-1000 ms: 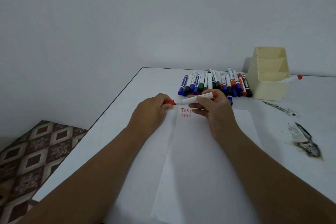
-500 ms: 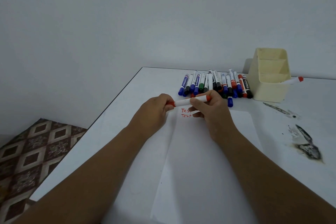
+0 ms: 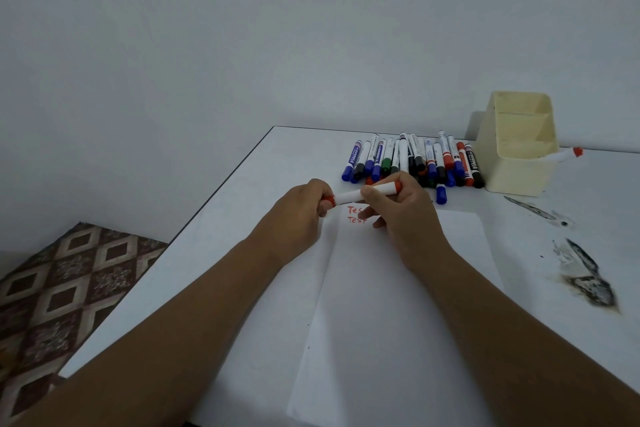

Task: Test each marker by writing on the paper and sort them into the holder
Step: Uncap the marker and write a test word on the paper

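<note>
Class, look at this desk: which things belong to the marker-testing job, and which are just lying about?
Belong to the job:
red marker, held by left hand and right hand
paper
pile of markers
holder

Just lying about:
dark stains on the table
patterned floor

White marker with red cap (image 3: 360,196) held level above the paper (image 3: 398,305), white sheet flat on the table with red "Test" written twice, heap of capped markers (image 3: 415,159) just beyond, cream holder (image 3: 519,170) upright beside them

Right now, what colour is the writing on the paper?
Red, two lines of writing near the paper's far end; head view.
</note>
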A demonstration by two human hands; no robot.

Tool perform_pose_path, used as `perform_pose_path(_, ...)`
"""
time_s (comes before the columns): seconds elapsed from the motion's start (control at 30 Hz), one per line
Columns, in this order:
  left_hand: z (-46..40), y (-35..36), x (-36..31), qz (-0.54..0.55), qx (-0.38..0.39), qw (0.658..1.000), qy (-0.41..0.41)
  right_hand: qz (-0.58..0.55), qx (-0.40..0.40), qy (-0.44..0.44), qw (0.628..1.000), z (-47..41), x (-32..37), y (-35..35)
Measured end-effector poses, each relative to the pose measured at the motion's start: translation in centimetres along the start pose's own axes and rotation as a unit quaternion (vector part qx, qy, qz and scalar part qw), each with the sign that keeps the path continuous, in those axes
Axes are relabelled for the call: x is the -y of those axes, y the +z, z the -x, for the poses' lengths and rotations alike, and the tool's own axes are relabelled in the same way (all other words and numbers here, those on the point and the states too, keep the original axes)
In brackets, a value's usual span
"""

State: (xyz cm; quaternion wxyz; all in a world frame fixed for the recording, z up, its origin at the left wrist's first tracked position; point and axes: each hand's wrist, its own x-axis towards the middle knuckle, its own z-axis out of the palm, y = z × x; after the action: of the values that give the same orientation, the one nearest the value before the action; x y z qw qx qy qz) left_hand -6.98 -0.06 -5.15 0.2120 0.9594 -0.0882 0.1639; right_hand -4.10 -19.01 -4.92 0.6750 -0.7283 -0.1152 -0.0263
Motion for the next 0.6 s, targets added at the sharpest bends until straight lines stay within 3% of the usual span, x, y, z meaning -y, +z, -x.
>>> perform_pose_path(0.6,0.7,-0.3,-1.1,0.041,-0.009,0.999,-0.023,-0.018,0.037,-0.002,0.999,0.0,0.1,-0.2)
